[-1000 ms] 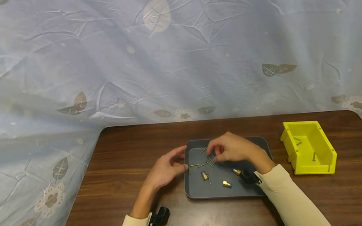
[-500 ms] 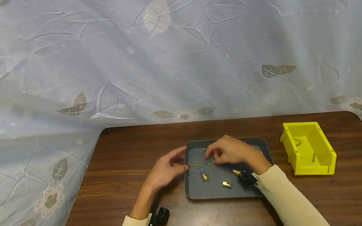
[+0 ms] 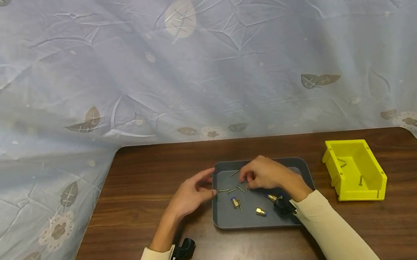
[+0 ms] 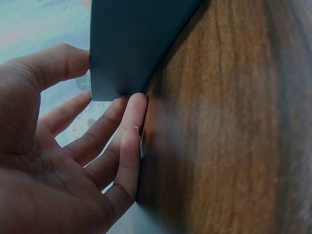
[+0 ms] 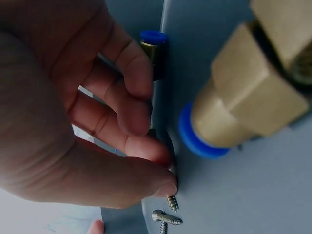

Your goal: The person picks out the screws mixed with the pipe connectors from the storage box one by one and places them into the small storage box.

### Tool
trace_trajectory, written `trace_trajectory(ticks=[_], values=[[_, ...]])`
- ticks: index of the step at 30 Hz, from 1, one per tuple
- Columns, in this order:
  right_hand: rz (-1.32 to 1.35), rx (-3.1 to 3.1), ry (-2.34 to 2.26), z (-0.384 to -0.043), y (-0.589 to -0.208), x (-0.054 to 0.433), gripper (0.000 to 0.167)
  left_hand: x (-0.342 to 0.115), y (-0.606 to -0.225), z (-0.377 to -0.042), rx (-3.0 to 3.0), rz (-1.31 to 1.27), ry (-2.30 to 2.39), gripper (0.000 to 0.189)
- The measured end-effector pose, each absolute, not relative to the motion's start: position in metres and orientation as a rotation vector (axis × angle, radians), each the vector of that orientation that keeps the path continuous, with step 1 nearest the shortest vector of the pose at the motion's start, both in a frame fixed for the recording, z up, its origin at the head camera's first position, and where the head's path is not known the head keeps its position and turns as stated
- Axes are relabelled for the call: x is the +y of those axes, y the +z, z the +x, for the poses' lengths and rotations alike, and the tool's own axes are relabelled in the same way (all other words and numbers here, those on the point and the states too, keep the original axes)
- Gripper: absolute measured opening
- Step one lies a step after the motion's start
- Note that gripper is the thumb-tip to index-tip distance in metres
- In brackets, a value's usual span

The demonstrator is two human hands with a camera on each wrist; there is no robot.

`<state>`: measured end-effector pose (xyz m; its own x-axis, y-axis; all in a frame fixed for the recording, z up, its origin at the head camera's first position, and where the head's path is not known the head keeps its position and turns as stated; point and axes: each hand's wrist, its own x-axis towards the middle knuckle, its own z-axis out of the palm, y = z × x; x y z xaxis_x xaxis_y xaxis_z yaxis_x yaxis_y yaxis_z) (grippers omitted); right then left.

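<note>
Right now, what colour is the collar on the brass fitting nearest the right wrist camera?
Blue; the collar shows best in the right wrist view.

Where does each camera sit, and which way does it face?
Head: on the person's head, facing forward and down at a gray tray and yellow storage bin; left hand, right hand and cream sleeves show.
Left wrist: on that wrist, facing the tray's side and wooden tabletop; much of the left hand shows.
Right wrist: on that wrist, facing into the tray, past a brass fitting; the right hand shows, its grip on a screw.
Shared: head and right wrist both show the right hand and brass fittings.
</note>
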<state>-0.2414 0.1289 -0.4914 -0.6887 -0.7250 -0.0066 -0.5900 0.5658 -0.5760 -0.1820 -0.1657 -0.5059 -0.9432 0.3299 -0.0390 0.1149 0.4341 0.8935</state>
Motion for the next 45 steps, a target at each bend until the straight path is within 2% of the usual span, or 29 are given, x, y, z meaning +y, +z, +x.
trace_trajectory(ticks=[13, 33, 45], values=[[-0.972, 2.629, -0.749, -0.237, -0.491, 0.144, 0.009, -0.166, -0.503, -0.181, 2.489, 0.386, 1.487, 0.068], [-0.99, 2.636, -0.737, -0.23, -0.495, 0.158, 0.018, -0.166, -0.504, -0.181, 2.49, 0.384, 1.493, 0.068], [-0.975, 2.627, -0.843, -0.227, -0.492, 0.162, 0.006, -0.166, -0.504, -0.18, 2.495, 0.367, 1.476, 0.068]])
